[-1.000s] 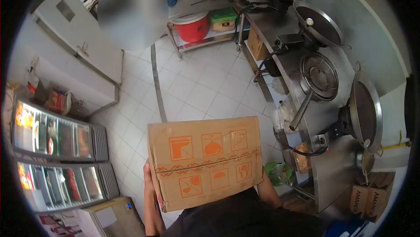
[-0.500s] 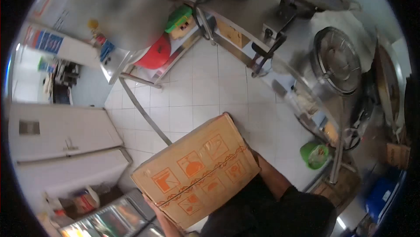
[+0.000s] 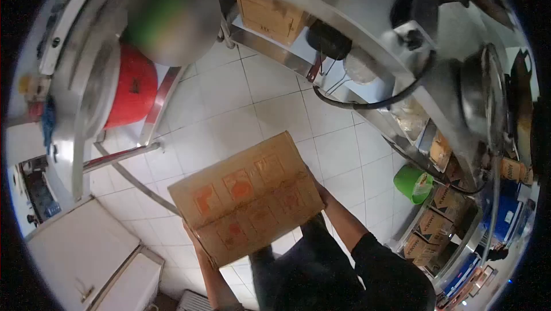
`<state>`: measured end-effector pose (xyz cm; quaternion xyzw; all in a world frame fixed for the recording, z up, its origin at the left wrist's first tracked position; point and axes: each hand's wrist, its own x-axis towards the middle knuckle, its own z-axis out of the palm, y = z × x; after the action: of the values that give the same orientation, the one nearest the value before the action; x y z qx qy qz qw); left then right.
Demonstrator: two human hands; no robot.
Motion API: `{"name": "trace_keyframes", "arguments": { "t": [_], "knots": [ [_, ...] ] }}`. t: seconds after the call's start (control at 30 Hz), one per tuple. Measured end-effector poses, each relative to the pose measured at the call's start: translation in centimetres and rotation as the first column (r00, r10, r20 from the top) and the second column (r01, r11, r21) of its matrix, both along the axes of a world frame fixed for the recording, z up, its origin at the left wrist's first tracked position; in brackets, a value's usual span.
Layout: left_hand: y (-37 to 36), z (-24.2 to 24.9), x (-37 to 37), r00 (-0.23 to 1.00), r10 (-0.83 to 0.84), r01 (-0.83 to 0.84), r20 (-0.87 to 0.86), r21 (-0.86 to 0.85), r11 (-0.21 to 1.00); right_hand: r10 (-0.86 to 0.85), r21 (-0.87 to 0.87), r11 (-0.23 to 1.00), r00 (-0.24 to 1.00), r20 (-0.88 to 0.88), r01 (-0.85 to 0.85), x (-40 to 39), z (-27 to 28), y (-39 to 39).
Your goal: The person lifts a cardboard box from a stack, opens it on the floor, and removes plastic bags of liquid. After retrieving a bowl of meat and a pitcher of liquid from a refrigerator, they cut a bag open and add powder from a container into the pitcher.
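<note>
Only orange handling pictograms show on the cardboard box (image 3: 247,196), too blurry to read; lettering on stacked cartons (image 3: 433,225) beside the green bucket (image 3: 412,182) is illegible too.

Fisheye view: circular frame, black vignette all round, straight lines bowed hardest near the rim. Even, fairly bright indoor light; white floor tiles (image 3: 258,110) well exposed. Soft glare on steel counter (image 3: 356,1) at 12–2 o'clock. Motion blur softens cardboard box (image 3: 247,196) print at centre. Blurred oval patch at 11 o'clock. Dim toward 4–5 o'clock
</note>
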<state>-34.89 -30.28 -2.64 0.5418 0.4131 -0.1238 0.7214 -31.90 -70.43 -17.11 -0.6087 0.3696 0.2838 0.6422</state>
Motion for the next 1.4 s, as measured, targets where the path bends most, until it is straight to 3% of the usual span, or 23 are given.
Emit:
{"name": "trace_keyframes", "arguments": {
  "t": [0.2,0.3,0.43,0.53,0.57,0.63,0.67,0.73,0.77,0.83,0.9,0.93,0.97,1.03,1.07,1.1,1.17,1.2,1.23,1.27,1.3,1.37,1.4],
  "knots": [
    [2.7,-18.6,8.4,0.987,-0.149,0.149,0.068,-0.001,0.989,-0.077,-0.008,0.997,0.996,0.041,0.078,4.9,-13.4,2.7],
    [4.2,-28.3,12.3,0.925,-0.355,0.34,0.135,0.119,0.933,-0.128,0.001,0.992,0.989,0.079,0.129,7.2,-19.1,3.1],
    [1.6,-34.1,17.8,0.971,-0.226,0.236,0.072,-0.184,0.954,-0.191,0.036,0.982,0.964,0.186,0.187,11.1,-25.0,2.9],
    [4.4,-38.9,18.1,0.977,-0.21,0.197,0.029,-0.496,0.846,-0.215,0.086,0.976,0.948,0.237,0.2,12.2,-26.9,2.3],
    [5.1,-39.5,17.5,0.972,-0.235,0.209,0.026,-0.554,0.805,-0.207,0.099,0.977,0.951,0.23,0.189,12.0,-26.7,1.8],
    [2.9,-38.5,15.2,0.906,-0.419,0.422,0.053,-0.16,0.892,-0.198,0.131,0.976,0.963,0.18,0.176,12.1,-25.6,0.9],
    [1.9,-37.5,15.2,0.861,-0.505,0.5,0.066,0.072,0.863,-0.177,0.142,0.976,0.982,0.066,0.166,12.5,-24.7,0.1],
    [0.5,-35.9,15.9,0.835,-0.547,0.55,-0.063,0.081,0.831,-0.129,0.164,0.974,0.98,-0.154,0.154,13.0,-23.2,-1.6],
    [-0.6,-35.5,16.4,0.816,-0.565,0.575,-0.124,0.082,0.814,-0.196,0.151,0.964,0.966,-0.168,0.221,12.2,-24.3,-2.3],
    [-4.1,-35.0,16.7,0.657,-0.743,0.661,-0.127,0.571,0.486,-0.195,0.087,0.973,0.962,-0.192,0.215,12.3,-22.3,-5.6],
    [-8.5,-34.3,16.5,0.509,-0.823,0.462,-0.251,0.887,0.016,-0.426,-0.04,0.904,0.905,-0.012,0.425,11.5,-23.2,-10.4],
    [-11.3,-31.6,17.7,0.357,-0.841,0.598,-0.407,0.791,-0.129,-0.522,-0.148,0.845,0.853,-0.018,0.514,13.2,-22.9,-12.6],
    [-12.0,-33.3,17.1,0.348,-0.846,0.609,-0.405,0.783,-0.124,-0.57,-0.08,0.81,0.811,0.13,0.582,13.5,-24.1,-15.4],
    [-12.6,-38.7,14.2,0.318,-0.857,0.644,-0.406,0.756,-0.12,-0.692,-0.052,0.715,0.716,0.089,0.698,16.4,-26.6,-20.5],
    [-13.0,-39.8,14.4,0.239,-0.845,0.808,-0.478,0.581,-0.1,-0.719,0.041,0.695,0.692,0.065,0.718,17.7,-26.1,-21.3],
    [-13.9,-39.6,15.3,0.209,-0.813,0.858,-0.544,0.501,-0.115,-0.736,0.133,0.674,0.675,0.047,0.726,19.4,-26.2,-22.5],
    [-14.8,-39.1,16.2,0.107,-0.747,0.941,-0.657,0.309,-0.137,-0.712,0.466,0.534,0.672,-0.202,0.706,22.3,-27.0,-24.9],
    [-14.0,-41.3,15.2,0.129,-0.741,0.908,-0.658,0.38,-0.179,-0.787,0.466,0.484,0.602,-0.139,0.741,23.6,-25.0,-23.5],
    [-13.2,-42.8,13.9,0.148,-0.73,0.867,-0.667,0.443,-0.229,-0.757,0.527,0.48,0.634,-0.154,0.701,22.9,-25.9,-24.6],
    [-13.8,-41.2,15.1,0.078,-0.711,0.917,-0.698,0.33,-0.223,-0.731,0.6,0.464,0.664,-0.156,0.652,23.1,-27.8,-25.8],
    [-13.9,-41.5,15.4,0.074,-0.688,0.908,-0.722,0.334,-0.252,-0.706,0.674,0.444,0.693,-0.143,0.591,24.1,-28.3,-26.4],
    [-13.9,-41.4,14.9,0.124,-0.682,0.865,-0.721,0.415,-0.281,-0.71,0.465,0.642,0.702,0.059,0.61,24.4,-27.5,-28.1],
    [-13.9,-41.4,14.6,0.18,-0.695,0.829,-0.696,0.488,-0.274,-0.73,0.403,0.627,0.684,0.006,0.666,24.9,-24.1,-28.1]
  ]
}}
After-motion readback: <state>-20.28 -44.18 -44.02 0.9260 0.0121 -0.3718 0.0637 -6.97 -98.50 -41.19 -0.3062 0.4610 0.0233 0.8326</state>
